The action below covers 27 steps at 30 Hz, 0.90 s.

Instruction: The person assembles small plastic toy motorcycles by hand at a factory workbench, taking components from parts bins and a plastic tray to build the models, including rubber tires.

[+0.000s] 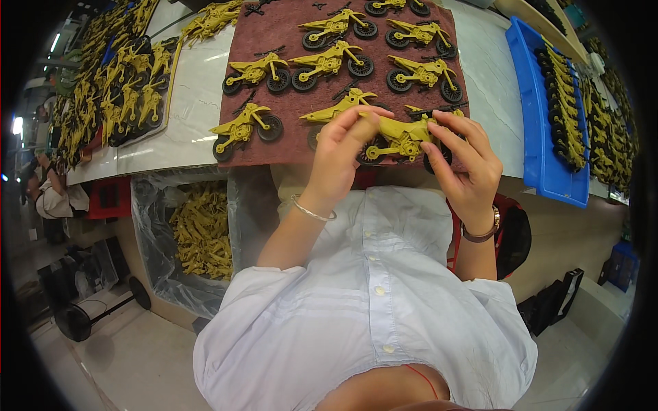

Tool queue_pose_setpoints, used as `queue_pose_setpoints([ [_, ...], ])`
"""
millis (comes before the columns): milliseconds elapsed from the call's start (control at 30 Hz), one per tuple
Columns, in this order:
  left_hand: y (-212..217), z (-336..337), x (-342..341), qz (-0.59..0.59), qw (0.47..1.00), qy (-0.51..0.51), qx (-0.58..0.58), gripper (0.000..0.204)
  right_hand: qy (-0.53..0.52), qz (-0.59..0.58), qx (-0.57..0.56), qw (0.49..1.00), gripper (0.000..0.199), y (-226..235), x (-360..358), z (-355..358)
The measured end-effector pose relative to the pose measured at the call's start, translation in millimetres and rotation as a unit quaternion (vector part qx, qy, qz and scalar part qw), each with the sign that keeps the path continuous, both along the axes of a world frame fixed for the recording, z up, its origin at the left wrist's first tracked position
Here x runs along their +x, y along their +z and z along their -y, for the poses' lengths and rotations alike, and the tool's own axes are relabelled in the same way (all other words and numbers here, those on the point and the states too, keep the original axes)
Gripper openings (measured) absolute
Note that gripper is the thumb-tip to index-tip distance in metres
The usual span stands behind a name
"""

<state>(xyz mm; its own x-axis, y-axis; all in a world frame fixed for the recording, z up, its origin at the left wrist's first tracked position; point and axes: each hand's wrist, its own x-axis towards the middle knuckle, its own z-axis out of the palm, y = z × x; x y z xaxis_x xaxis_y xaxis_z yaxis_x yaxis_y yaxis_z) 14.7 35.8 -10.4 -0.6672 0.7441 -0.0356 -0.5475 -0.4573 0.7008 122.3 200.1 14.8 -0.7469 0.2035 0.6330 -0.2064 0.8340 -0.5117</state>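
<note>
Counter with a pale, veined top [490, 75] stretches across the place in front of me, and it is the largest thing here. At its edge is a person in a light, buttoned shirt [329, 294]. Before this person, a dark red cloth [271, 27] covers the middle of the surface, and on it other yellow motorcycles [253, 72] with black wheels lie in loose rows. On the person's right side there is a long blue tray [526, 103], in which similar motorcycles are packed closely. On the left, lower than the surface, clear plastic sheeting [154, 226] surrounds a heap of yellow parts [202, 233].

Both hands meet over the near edge of the cloth, and between them is one yellow toy motorcycle [401, 137]. The left hand [343, 140] has its grip pinching the tail, with thumb and forefinger pressed on it. The right hand [473, 157] has its grip closed around the front, near the black handlebar [445, 109], the thumb below and the fingers above. Whether the wheels touch the cloth, I cannot tell.

Smallest are a dark-strapped watch [483, 236] on the right wrist and a thin, silvery bangle [313, 211] on the left.
</note>
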Motion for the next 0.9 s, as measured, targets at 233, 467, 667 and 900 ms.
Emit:
queue_pose_setpoints([
  [233, 0.8, -1.8, 3.3, -0.114, 0.987, 0.023, -0.108, 0.025, 0.007, -0.028, -0.106, 0.994, 0.046, -11.5, 4.1, -2.3],
  [467, -1.2, 0.2, 4.5, -0.215, 0.973, 0.018, -0.087, 0.027, 0.104, 0.080, -0.537, 0.833, 0.040, -7.3, 8.3, -5.8],
  [667, -0.8, 2.1, 5.4, -0.213, 0.973, 0.016, -0.083, 0.026, 0.132, 0.107, -0.524, 0.834, 0.025, -13.0, 9.7, -6.1],
  [900, 1.7, 0.4, -1.3, -0.183, 0.978, 0.026, -0.100, 0.027, 0.126, 0.018, -0.626, 0.769, 0.026, -29.8, 4.6, 4.9],
])
